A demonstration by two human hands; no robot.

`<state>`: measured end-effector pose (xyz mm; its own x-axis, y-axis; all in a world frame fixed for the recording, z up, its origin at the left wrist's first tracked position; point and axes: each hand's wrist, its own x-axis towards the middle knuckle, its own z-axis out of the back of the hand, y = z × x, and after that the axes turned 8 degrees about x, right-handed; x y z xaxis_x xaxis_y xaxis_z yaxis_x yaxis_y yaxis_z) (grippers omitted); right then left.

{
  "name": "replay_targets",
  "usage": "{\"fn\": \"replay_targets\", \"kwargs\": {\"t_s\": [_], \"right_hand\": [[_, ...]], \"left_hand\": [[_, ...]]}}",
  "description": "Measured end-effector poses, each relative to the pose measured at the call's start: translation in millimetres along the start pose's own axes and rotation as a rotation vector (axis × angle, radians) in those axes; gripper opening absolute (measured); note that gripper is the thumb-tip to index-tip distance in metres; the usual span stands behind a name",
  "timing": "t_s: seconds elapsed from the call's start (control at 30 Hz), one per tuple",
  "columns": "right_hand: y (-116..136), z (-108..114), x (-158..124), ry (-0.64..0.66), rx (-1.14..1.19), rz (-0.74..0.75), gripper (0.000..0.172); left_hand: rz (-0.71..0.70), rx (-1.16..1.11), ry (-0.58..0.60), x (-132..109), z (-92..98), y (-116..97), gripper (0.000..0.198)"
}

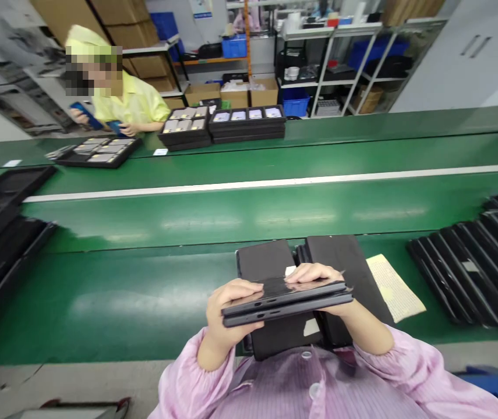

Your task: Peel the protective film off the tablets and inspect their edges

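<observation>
My left hand (230, 308) grips the left end of two thin, dark tablets (288, 299), stacked one on the other. Their long edges face me and show small slots, and the top one has a shiny surface. At the other end, my right hand (318, 273) is closed round the same pair, with its fingers lying over the top. Below and behind them, black flat cases (340, 262) lie in two piles on the green bench (144, 302). White labels show on the left pile. The held tablets hide part of both piles.
A handwritten yellowish sheet (395, 288) lies right of the piles. Farther right leans a row of black flat cases (458, 273). Black trays (8, 244) stand at the left. Across the bench, a person in yellow (130, 105) handles blue items beside trays of devices (249, 122).
</observation>
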<state>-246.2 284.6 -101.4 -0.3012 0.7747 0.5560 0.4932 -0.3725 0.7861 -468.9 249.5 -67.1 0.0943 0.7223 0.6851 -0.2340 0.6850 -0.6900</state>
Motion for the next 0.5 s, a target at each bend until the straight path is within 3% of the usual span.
{"fn": "replay_targets", "kwargs": {"t_s": [0.2,0.3,0.5], "right_hand": [[6.9,-4.6,14.2,0.054,-0.034,0.042,0.041],[5.5,-2.0,18.0,0.086,-0.052,0.046,0.036],[-10.4,11.8,8.3,0.022,-0.436,-0.242,0.041]], "left_hand": [[-0.018,-0.017,-0.012,-1.0,9.2,6.4,0.031],[0.025,-0.065,-0.05,-0.1,6.4,10.9,0.03],[0.573,0.025,-0.389,-0.3,-17.0,42.3,0.058]]}}
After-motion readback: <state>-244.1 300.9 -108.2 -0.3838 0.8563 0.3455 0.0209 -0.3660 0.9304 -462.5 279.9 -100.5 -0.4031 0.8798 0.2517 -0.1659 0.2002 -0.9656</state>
